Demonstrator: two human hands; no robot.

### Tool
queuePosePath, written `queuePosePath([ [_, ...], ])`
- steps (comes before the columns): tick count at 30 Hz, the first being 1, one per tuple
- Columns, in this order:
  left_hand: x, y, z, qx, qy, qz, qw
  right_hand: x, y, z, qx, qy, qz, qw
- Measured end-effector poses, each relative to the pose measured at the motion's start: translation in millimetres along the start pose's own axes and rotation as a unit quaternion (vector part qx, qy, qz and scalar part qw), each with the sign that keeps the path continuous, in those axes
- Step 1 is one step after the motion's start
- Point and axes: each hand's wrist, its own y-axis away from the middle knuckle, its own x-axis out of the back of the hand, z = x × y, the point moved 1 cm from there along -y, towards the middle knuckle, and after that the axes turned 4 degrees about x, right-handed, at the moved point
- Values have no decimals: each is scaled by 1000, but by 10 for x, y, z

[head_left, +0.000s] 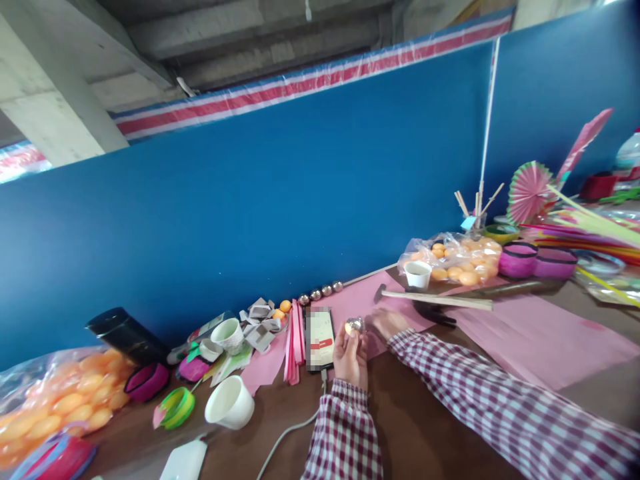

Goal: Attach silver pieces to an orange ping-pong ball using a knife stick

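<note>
My left hand [351, 358] holds a small ball [355, 325] between thumb and fingers; part of it looks orange and part is covered in shiny silver foil. Just right of the ball is my right hand [389, 324], over pink paper [353, 301]. Motion smears its fingers, so I cannot make out their pose or whether they hold anything. A phone [320, 339] with a lit screen lies left of my left hand. Beyond it, several shiny silver balls [315, 294] sit in a row along the blue partition.
A hammer [435, 299] lies right of my hands. Bags of orange balls stand at far left [70, 393] and back right [467, 260]. White cups [230, 402], a black bottle [127, 337], pink strips [295, 343] and a cable [287, 432] are on the left.
</note>
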Motion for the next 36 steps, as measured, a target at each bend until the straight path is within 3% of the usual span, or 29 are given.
queuePosePath([
  [9, -32, 14, 7, 10, -7, 51, 999, 46, 50, -36, 39, 8, 32, 999],
  [21, -58, 36, 4, 13, -21, 27, 999, -53, 43, 7, 44, -4, 63, 997],
  [32, -40, 30, -9, 11, -7, 40, 999, -135, 20, 42, 71, 0, 88, 994],
  [36, -23, 9, -13, 11, -15, 43, 999, -103, 40, 55, 61, 16, 72, 995],
])
